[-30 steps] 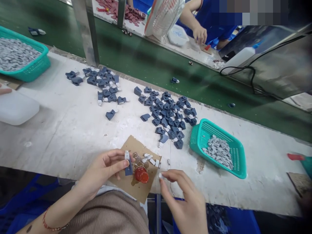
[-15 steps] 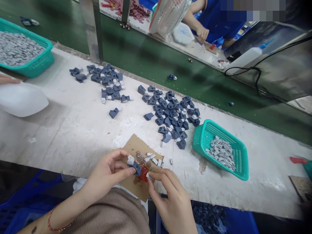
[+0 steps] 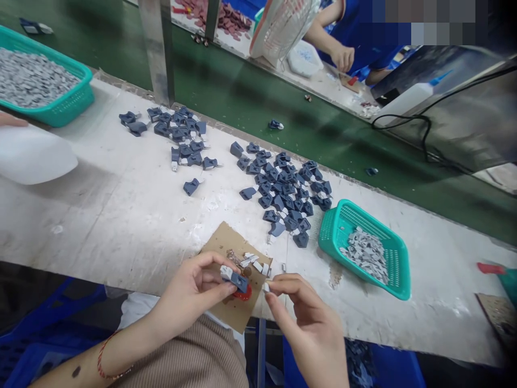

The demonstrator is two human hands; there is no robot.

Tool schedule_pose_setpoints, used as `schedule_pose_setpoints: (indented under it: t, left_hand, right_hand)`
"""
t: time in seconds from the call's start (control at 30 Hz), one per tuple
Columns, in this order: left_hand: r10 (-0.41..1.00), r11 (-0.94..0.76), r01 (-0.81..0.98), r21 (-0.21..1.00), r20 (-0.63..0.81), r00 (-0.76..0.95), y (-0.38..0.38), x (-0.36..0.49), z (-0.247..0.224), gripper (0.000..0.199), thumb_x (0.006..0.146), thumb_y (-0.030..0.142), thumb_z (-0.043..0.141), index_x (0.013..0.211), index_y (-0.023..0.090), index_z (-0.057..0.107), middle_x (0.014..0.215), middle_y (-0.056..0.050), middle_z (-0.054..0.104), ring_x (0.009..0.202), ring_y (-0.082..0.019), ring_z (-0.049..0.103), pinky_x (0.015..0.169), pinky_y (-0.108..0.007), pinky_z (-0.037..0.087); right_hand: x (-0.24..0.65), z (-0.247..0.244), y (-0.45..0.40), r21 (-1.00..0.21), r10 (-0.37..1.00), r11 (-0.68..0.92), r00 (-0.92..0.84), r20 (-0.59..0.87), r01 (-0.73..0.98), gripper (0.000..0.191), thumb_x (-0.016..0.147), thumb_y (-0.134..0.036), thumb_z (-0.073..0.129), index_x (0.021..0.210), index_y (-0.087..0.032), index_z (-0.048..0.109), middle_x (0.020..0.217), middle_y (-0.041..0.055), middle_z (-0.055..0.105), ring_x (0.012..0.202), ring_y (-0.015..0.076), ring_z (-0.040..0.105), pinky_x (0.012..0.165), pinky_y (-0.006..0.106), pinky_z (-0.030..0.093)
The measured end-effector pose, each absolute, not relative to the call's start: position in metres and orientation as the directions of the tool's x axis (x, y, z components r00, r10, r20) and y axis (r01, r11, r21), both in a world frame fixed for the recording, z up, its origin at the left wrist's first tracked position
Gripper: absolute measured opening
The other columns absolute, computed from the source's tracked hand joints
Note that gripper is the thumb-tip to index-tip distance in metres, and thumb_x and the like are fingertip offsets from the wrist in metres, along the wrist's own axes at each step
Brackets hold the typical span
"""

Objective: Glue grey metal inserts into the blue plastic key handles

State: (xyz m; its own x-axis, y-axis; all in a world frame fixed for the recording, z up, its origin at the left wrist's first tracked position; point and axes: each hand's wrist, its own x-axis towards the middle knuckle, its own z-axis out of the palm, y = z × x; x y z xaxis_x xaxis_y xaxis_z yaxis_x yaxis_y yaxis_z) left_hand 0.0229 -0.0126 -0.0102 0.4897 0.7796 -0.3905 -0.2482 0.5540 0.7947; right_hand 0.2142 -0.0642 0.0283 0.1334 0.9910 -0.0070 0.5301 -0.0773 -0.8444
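My left hand point(image 3: 202, 285) pinches a dark blue plastic part point(image 3: 237, 281) with a light grey end, above a piece of brown cardboard point(image 3: 226, 237). Under that part, a red blob point(image 3: 244, 293) shows on the cardboard, partly hidden. Between the thumb and forefinger of my right hand point(image 3: 302, 312) is a small light grey piece point(image 3: 265, 287), a short gap to the right of the blue part. Several more grey pieces point(image 3: 256, 263) lie on the cardboard beside a patch of clear, shiny goo point(image 3: 233, 258).
Dark blue parts point(image 3: 286, 188) lie heaped across the white table point(image 3: 133, 231). A green basket point(image 3: 323, 231) of grey pieces stands right; a larger one point(image 3: 76, 105) is far left, near a white scoop-like object point(image 3: 36, 156). Beyond the green belt point(image 3: 226, 91), a co-worker's hand point(image 3: 343, 58) works by a fan point(image 3: 278, 27).
My right hand has moved right with the grey piece, away from the red blob. The blue part in my left hand has shifted slightly right and tilted flatter.
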Motion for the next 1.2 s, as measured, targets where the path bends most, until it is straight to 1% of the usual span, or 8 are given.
schedule_pose_setpoints:
  t: [0.07, 0.17, 0.33, 0.57, 0.73, 0.9, 1.07, 1.2]
  left_hand:
    - [0.782, 0.555, -0.287, 0.781, -0.371, 0.501, -0.013, 0.029, -0.009, 0.015, 0.079, 0.02, 0.074, 0.091, 0.019, 0.066, 0.101, -0.003, 0.074, 0.08, -0.014, 0.072, 0.075, -0.023, 0.055]
    - [0.784, 0.552, -0.333, 0.765, -0.339, 0.52, -0.013, 0.037, -0.003, 0.014, 0.079, 0.017, 0.073, 0.091, 0.019, 0.066, 0.1, -0.003, 0.073, 0.082, -0.014, 0.071, 0.079, -0.027, 0.056]
    - [0.811, 0.506, -0.355, 0.786, -0.293, 0.506, -0.014, 0.041, 0.004, 0.013, 0.081, 0.015, 0.07, 0.092, 0.02, 0.066, 0.102, -0.003, 0.071, 0.087, -0.016, 0.069, 0.081, -0.03, 0.057]
    - [0.825, 0.492, -0.378, 0.784, -0.282, 0.49, -0.015, 0.039, 0.005, 0.014, 0.08, 0.011, 0.069, 0.091, 0.02, 0.066, 0.101, -0.002, 0.07, 0.089, -0.015, 0.068, 0.08, -0.026, 0.056]
    - [0.834, 0.483, -0.4, 0.779, -0.27, 0.481, -0.016, 0.038, 0.005, 0.016, 0.079, 0.009, 0.069, 0.09, 0.02, 0.066, 0.1, -0.003, 0.069, 0.094, -0.016, 0.068, 0.08, -0.025, 0.056]
    - [0.845, 0.463, -0.395, 0.793, -0.261, 0.466, -0.015, 0.038, 0.005, 0.016, 0.079, 0.008, 0.068, 0.089, 0.02, 0.067, 0.1, -0.003, 0.069, 0.098, -0.017, 0.067, 0.08, -0.025, 0.056]
    - [0.85, 0.455, -0.388, 0.801, -0.261, 0.458, -0.015, 0.039, 0.007, 0.018, 0.078, 0.006, 0.069, 0.088, 0.021, 0.067, 0.099, -0.003, 0.071, 0.098, -0.017, 0.069, 0.078, -0.022, 0.056]
    - [0.851, 0.458, -0.4, 0.794, -0.261, 0.456, -0.015, 0.039, 0.008, 0.018, 0.076, 0.004, 0.069, 0.086, 0.02, 0.067, 0.096, -0.003, 0.072, 0.096, -0.016, 0.07, 0.075, -0.02, 0.057]
  right_hand:
    - [0.217, 0.034, -0.061, -0.894, 0.988, -0.079, 0.151, -0.012, 0.441, 0.009, 0.087, -0.019, 0.064, 0.086, -0.028, 0.066, 0.088, -0.0012, 0.063, 0.088, 0.0124, 0.063, 0.076, 0.019, 0.05]
    - [0.215, 0.045, -0.055, -0.913, 0.993, -0.056, 0.116, -0.01, 0.405, 0.01, 0.087, -0.019, 0.064, 0.087, -0.028, 0.067, 0.09, -0.0007, 0.065, 0.092, 0.0126, 0.063, 0.078, 0.019, 0.051]
    - [0.207, 0.059, -0.05, -0.865, 0.999, -0.003, 0.039, 0.018, 0.502, 0.013, 0.086, -0.016, 0.065, 0.089, -0.028, 0.066, 0.09, -0.001, 0.066, 0.09, 0.0132, 0.065, 0.079, 0.021, 0.051]
    - [0.203, 0.067, -0.049, -0.767, 0.998, 0.067, -0.039, 0.054, 0.638, 0.014, 0.086, -0.014, 0.064, 0.09, -0.027, 0.064, 0.093, -0.002, 0.066, 0.092, 0.0114, 0.065, 0.079, 0.018, 0.05]
    - [0.202, 0.07, -0.046, -0.744, 0.998, 0.063, -0.054, 0.037, 0.666, 0.01, 0.086, -0.016, 0.065, 0.089, -0.025, 0.065, 0.093, -0.0006, 0.068, 0.091, 0.0128, 0.066, 0.077, 0.019, 0.052]
    - [0.203, 0.07, -0.046, -0.729, 0.998, 0.054, -0.05, 0.027, 0.683, 0.008, 0.087, -0.019, 0.066, 0.089, -0.026, 0.07, 0.093, 0.0024, 0.07, 0.09, 0.0174, 0.068, 0.076, 0.025, 0.055]
    - [0.206, 0.066, -0.046, -0.805, 0.999, -0.028, -0.003, -0.038, 0.592, 0.006, 0.086, -0.022, 0.069, 0.087, -0.027, 0.073, 0.092, 0.0034, 0.072, 0.092, 0.0204, 0.068, 0.078, 0.03, 0.057]
    - [0.21, 0.062, -0.046, -0.87, 0.996, -0.085, 0.006, -0.094, 0.486, 0.009, 0.085, -0.023, 0.071, 0.09, -0.03, 0.074, 0.095, 0.002, 0.072, 0.096, 0.019, 0.067, 0.082, 0.029, 0.056]
